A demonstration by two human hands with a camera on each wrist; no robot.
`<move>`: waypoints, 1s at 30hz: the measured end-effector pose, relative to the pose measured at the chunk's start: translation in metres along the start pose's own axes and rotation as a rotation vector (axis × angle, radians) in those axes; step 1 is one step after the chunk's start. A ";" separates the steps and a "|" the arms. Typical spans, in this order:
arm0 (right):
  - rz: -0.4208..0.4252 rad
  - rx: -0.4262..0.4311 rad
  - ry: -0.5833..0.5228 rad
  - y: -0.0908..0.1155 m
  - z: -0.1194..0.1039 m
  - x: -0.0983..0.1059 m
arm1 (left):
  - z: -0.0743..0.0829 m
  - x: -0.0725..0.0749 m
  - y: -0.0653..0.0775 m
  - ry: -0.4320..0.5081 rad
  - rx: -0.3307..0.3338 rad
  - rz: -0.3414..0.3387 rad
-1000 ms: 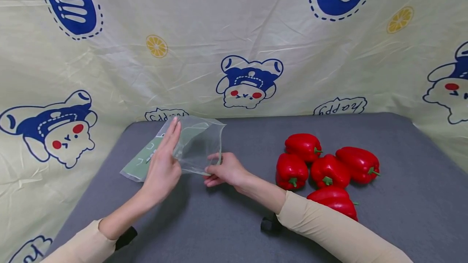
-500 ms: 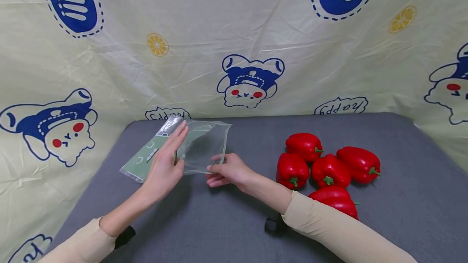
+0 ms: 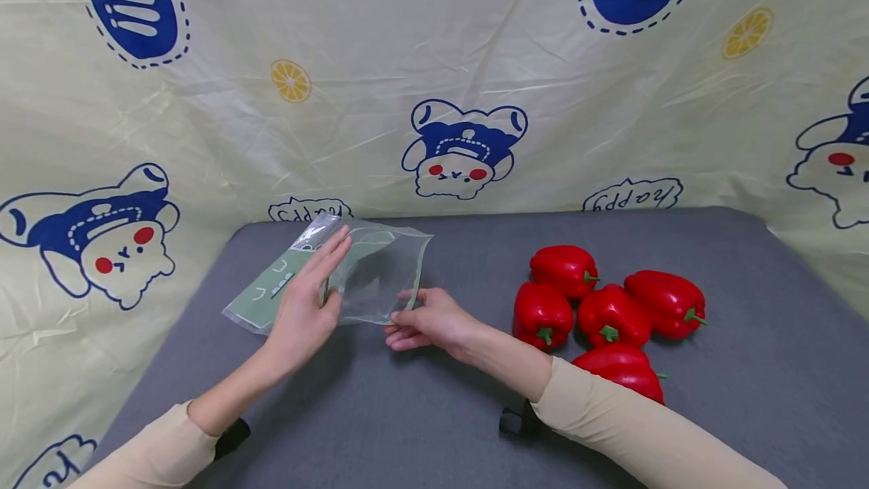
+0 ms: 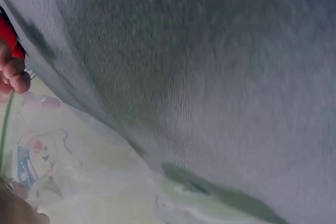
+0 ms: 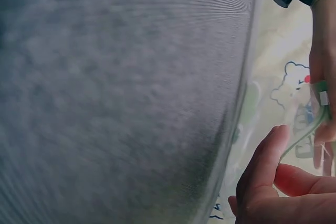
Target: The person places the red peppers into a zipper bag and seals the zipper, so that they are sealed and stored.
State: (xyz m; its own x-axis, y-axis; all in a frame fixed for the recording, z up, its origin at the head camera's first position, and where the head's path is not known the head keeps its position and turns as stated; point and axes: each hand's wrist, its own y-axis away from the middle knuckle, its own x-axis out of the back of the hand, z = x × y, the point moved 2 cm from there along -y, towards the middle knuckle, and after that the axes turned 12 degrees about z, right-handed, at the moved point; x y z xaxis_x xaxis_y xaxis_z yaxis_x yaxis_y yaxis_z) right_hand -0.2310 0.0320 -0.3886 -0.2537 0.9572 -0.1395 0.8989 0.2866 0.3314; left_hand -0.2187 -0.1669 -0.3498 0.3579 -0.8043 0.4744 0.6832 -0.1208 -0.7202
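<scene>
A clear plastic zip bag [image 3: 376, 285] with a green printed panel spreads between my two hands, its mouth facing right and parted. At the bag's left my left hand [image 3: 305, 319] holds it, thumb on the near side and long fingers stretched out along the plastic. My right hand [image 3: 434, 323] pinches the lower corner of the mouth between thumb and fingers. In the right wrist view the green seal strip [image 5: 304, 137] runs from the right fingertips to the left hand, near a small white slider [image 5: 323, 98]. No contents show through the clear part.
Several red bell peppers [image 3: 613, 317] with green stems lie grouped on the grey tabletop [image 3: 421, 429], right of the bag. The nearest pepper [image 3: 624, 370] is partly behind the right sleeve. A patterned cloth [image 3: 366, 157] hangs behind the table.
Both hands have shifted slightly to the right with the bag, whose mouth edge now sits a little farther right. The peppers have stayed where they were.
</scene>
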 end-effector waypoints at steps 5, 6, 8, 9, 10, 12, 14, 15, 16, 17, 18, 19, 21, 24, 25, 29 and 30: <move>-0.002 -0.024 0.005 -0.002 0.005 0.000 | 0.000 -0.003 0.004 0.085 -0.030 -0.015; -0.004 -0.028 0.007 -0.003 0.005 0.001 | 0.000 -0.003 0.004 0.094 -0.033 -0.015; -0.008 -0.038 0.005 -0.003 0.005 0.001 | -0.002 -0.004 0.004 0.115 -0.025 -0.021; -0.009 -0.045 0.006 -0.004 0.005 0.002 | -0.002 -0.004 0.005 0.121 -0.015 -0.026; -0.010 -0.049 0.007 -0.005 0.005 0.002 | -0.004 -0.004 0.005 0.125 -0.005 -0.031; -0.010 -0.061 0.008 -0.006 0.006 0.003 | -0.005 -0.005 0.005 0.135 0.015 -0.046; -0.009 -0.068 0.007 -0.008 0.006 0.003 | -0.006 -0.005 0.005 0.147 0.034 -0.061; -0.008 -0.069 0.006 -0.009 0.007 0.003 | -0.007 -0.005 0.005 0.157 0.047 -0.067; -0.006 -0.071 0.006 -0.009 0.007 0.003 | -0.007 -0.005 0.004 0.173 0.058 -0.070; -0.004 -0.074 0.003 -0.010 0.008 0.003 | -0.008 -0.005 0.003 0.196 0.067 -0.065; -0.003 -0.075 0.002 -0.011 0.008 0.003 | -0.009 -0.005 0.002 0.219 0.073 -0.057; -0.002 -0.075 0.000 -0.011 0.009 0.003 | -0.010 -0.004 0.002 0.237 0.074 -0.047; -0.001 -0.077 -0.004 -0.012 0.010 0.003 | -0.012 -0.004 0.000 0.276 0.074 -0.023; -0.006 -0.079 -0.005 -0.012 0.010 0.004 | -0.004 0.000 -0.002 0.282 0.062 -0.004; -0.008 -0.078 -0.004 -0.012 0.010 0.004 | 0.001 0.001 -0.003 0.277 0.060 -0.006; -0.003 -0.064 0.000 -0.011 0.008 0.006 | 0.020 0.006 -0.005 0.255 0.072 -0.021; 0.001 -0.059 -0.002 -0.010 0.007 0.007 | 0.019 0.005 -0.005 0.243 0.074 -0.025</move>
State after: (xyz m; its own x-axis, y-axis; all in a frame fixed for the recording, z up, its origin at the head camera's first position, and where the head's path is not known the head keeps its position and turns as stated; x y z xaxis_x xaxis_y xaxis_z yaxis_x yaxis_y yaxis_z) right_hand -0.2396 0.0358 -0.4000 -0.2524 0.9573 -0.1410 0.8766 0.2880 0.3855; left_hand -0.2079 -0.1591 -0.3344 0.1833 -0.9189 0.3493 0.7378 -0.1062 -0.6666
